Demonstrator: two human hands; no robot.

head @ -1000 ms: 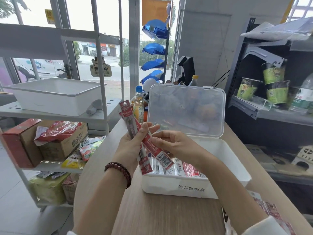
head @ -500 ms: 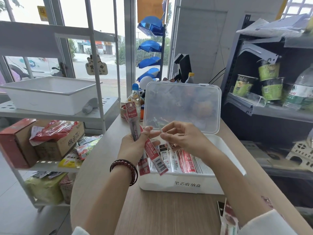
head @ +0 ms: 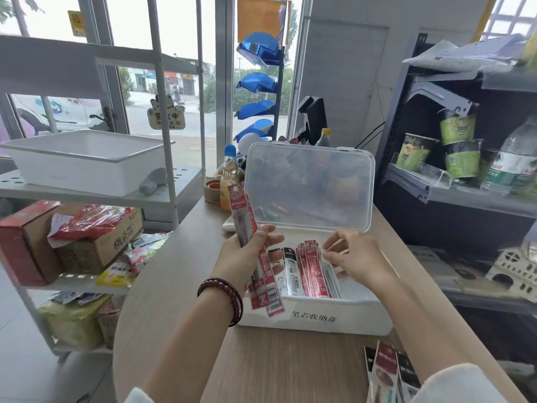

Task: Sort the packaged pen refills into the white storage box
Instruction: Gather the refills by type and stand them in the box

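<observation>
Red refills (head: 243,216) in left hand (head: 239,258); right hand (head: 355,257) over box (head: 360,317).

The front wall of the white storage box (head: 363,319) reads 笔芯收纳盒; at ten o'clock, a hanging door sign (head: 166,117) reads 营业中.

small shop | snack shelves (head: 96,242) | cup noodles (head: 459,141) | open-hrs door sign (head: 166,117)

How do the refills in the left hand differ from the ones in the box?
The held refills stand nearly upright, gripped by the left hand; the boxed refills lean in a row inside the box. Held ones are all red; boxed ones include black-and-white packs. Both are long slim packets.
</observation>
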